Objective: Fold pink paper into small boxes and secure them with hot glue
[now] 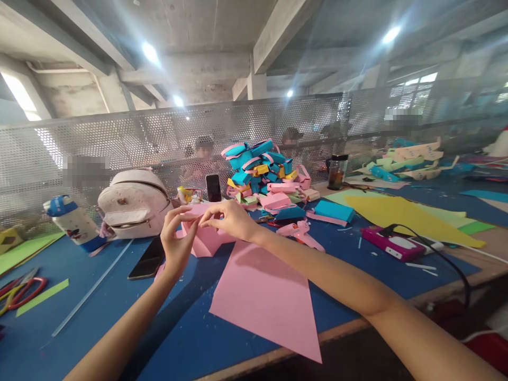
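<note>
**Folded pink paper held between both hands, just past the loose sheet**

The blue tabletop (pixel 198 344) carries everything here, its near edge slanting away toward the right. Along its far side, by the perforated screen (pixel 159 140), rises a heap of folded paper pieces (pixel 260 172), with a pale backpack (pixel 135 203) to the left of it.

Nearer, a flat pink sheet (pixel 265 301) lies beneath the right forearm; its lowest corner pokes out beyond the near edge of the tabletop. Past the sheet's far end is the folded pink paper (pixel 206 244), well in from that edge, straight ahead between the two wrists. Its longer direction seems to run from left to right (the hands cover too much of it to be sure).

Neither hand is nearer: both are touching it. The left hand (pixel 177 233) closes on its left end, thumb on the near side and fingers above. The right hand (pixel 230 217) comes over from the right, pinching at the upper edge, its fingertips right beside the left thumb; how firmly either presses, I cannot tell.

Smaller things flank them: a dark phone (pixel 146 259) flat on the tabletop, just beside the left wrist toward the left edge, and a pink glue gun (pixel 301 233) beyond the right forearm, toward the right edge.
</note>
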Demonstrator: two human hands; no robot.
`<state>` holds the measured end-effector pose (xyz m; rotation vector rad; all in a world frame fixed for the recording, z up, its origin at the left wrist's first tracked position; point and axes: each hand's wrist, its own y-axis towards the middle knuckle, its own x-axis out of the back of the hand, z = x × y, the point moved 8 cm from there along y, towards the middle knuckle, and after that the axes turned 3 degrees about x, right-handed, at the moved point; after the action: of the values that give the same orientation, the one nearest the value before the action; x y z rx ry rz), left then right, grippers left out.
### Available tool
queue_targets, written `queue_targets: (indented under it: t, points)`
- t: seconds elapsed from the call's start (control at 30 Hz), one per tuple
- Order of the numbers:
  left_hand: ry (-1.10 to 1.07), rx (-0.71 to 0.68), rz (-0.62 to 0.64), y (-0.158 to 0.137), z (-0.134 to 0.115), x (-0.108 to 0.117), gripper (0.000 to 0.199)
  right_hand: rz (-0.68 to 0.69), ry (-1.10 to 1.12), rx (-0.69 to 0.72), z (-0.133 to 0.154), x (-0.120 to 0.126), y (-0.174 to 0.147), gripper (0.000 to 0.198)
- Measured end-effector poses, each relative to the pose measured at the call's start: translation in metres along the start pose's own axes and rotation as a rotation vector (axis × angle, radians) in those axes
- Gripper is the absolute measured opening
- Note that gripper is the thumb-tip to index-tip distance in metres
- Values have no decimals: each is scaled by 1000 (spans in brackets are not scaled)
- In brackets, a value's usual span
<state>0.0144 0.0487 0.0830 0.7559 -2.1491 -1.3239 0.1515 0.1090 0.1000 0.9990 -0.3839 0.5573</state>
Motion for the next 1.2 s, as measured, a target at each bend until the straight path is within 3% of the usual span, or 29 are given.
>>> queue_targets:
  t: [0.2, 0.4, 0.53, 0.7, 0.83, 0.97, 1.07, 1.2]
  points:
    - [5, -13, -26, 2, -3, 2, 1, 48, -224, 71, 16, -14, -8, 13]
    - [35, -41, -149, 23, -8, 20, 2, 296, -345, 76, 8, -81, -32, 32]
    - [37, -93, -238, 38, -15, 37, 4, 359, -306, -35, -13, -121, -31, 42]
    - [39, -131, -276, 45, -20, 49, 6, 341, -111, -99, -25, -143, -11, 43]
    - [-15, -132, -275, 47, -18, 53, 8, 242, -3, -86, -24, -134, -5, 16]
    - [-144, -59, -259, 47, -13, 51, 8, 138, 154, -171, -33, -114, -12, 13]
    - [-341, 100, -272, 47, -5, 47, 11, 9, 296, -260, -44, -89, -22, 23]
    - [-644, 428, -300, 39, 17, 36, 19, -162, 503, -379, -54, -50, -44, 24]
